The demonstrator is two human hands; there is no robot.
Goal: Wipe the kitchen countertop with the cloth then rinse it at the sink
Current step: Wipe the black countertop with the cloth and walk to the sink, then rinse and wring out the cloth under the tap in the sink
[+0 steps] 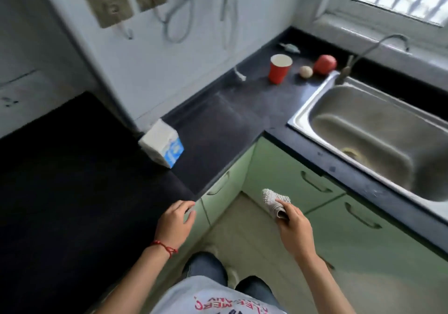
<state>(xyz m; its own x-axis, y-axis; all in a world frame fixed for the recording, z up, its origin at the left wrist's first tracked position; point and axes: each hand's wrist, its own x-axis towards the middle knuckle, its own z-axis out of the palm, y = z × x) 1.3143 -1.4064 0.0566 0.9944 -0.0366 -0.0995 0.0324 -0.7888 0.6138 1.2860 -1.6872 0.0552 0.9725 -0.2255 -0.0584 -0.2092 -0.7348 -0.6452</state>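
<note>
A dark L-shaped countertop runs from the left foreground to the far corner and on to a steel sink at the right. My right hand holds a folded whitish textured cloth in the air in front of the green cabinets, below counter level and left of the sink. My left hand rests with curled fingers on the counter's near edge, holding nothing. A curved faucet stands behind the sink.
A white and blue carton stands on the counter near the wall. At the far corner are a red cup, a small pale ball and a red round object. Green cabinet doors line the front below.
</note>
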